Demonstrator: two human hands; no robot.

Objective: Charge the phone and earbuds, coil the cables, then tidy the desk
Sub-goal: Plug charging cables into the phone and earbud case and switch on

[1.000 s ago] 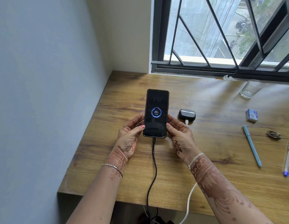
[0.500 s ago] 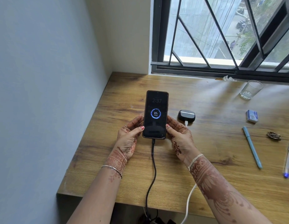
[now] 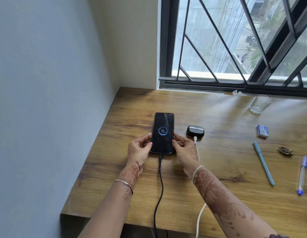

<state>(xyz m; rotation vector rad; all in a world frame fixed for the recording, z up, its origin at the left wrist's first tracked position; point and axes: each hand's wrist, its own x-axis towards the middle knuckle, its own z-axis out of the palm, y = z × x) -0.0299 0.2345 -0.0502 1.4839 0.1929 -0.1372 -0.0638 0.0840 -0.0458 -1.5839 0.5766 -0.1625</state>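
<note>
Head view: the wooden desk runs under a barred window, and both of the person's hands work near its left end.
Desk: not yet tidied, by the look of it. A glass, a small box, a teal pen, a blue pen and a brown bit lie scattered over its right part, well apart from the phone.
Black cable: plugged into the phone's near end, it runs straight back over the front edge, uncoiled.
White cable: it comes up over the front edge, passes behind the right wrist and ends at the case, also uncoiled.
Left hand: thumb and curled fingers pinch the phone's left side near the bottom.
Right hand: thumb and fingers pinch the phone's right side at the same height.
Phone: between the two hands, face up, left of the case. The screen shows a charging ring at 22 %. Whether it lies flat on the desk or is slightly lifted cannot be told.
Case: closed, just right of the phone, with the white plug at its near side.
Done: the phone is charging, and the earbuds look connected.
Left: letting go of the phone, coiling both cables, clearing the loose items.
</note>
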